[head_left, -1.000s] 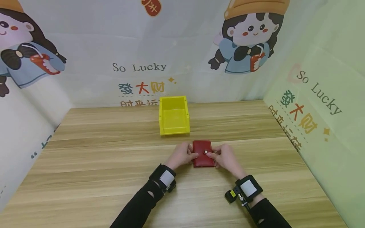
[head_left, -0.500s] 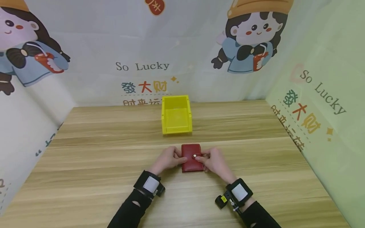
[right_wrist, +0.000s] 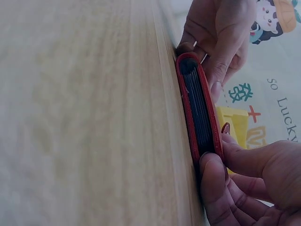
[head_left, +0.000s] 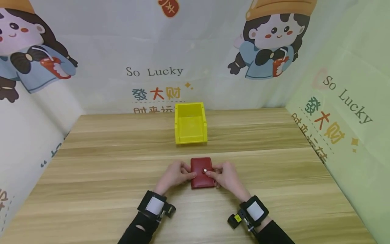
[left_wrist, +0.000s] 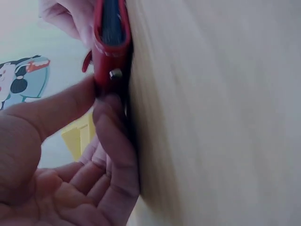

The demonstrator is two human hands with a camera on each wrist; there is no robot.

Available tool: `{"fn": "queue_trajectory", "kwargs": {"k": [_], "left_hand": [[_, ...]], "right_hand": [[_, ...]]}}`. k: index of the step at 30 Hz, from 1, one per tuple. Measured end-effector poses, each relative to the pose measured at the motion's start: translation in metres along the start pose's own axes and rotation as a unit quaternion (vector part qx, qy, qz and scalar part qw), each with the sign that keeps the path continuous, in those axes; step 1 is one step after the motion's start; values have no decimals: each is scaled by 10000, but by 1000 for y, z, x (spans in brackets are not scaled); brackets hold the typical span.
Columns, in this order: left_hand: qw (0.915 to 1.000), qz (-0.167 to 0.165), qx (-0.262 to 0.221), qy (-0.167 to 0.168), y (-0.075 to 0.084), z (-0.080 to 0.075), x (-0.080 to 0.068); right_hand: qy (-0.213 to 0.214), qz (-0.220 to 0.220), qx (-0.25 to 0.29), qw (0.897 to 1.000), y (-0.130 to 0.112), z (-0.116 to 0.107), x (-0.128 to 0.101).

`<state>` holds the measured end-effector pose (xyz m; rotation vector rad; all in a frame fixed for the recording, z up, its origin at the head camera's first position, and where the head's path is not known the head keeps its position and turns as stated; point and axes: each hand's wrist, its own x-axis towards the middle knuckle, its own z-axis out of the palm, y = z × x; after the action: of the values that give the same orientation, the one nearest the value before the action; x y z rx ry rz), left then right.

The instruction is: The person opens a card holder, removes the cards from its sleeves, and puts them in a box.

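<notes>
A small red wallet (head_left: 198, 181) lies in front of me on the wooden table, its strap and round metal snap on the upper face. My left hand (head_left: 174, 176) pinches its left edge, thumb on top. At the right edge my right hand (head_left: 228, 177) grips it, with the thumb beside the snap. In the right wrist view, several dark inner sleeves show along the open side of the wallet (right_wrist: 201, 108). The left wrist view shows a metal stud (left_wrist: 115, 73) on the wallet's edge and the strap's tip (left_wrist: 87, 61) standing out from the cover.
A yellow open-front bin (head_left: 191, 130) stands beyond the wallet, near the back edge of the table (head_left: 106, 152). Printed cloth walls (head_left: 213, 88) with cartoon figures and lettering enclose the back and sides. Each wrist wears a black strap with a camera.
The wallet and both hands have moved left and closer to the person, with the grip on both edges kept. The head view has also shifted slightly.
</notes>
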<state>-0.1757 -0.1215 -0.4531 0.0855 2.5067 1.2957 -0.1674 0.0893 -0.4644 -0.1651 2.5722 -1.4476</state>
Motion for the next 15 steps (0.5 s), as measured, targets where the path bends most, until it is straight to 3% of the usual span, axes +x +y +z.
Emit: {"fn": "queue_trajectory", "kwargs": {"k": [9, 15], "left_hand": [[9987, 36, -501, 94, -3, 4, -3], [9980, 260, -561, 109, -8, 3, -5]], "right_hand": [[29, -66, -72, 9999, 2, -2, 0], [-121, -65, -76, 9999, 1, 0, 2]]}}
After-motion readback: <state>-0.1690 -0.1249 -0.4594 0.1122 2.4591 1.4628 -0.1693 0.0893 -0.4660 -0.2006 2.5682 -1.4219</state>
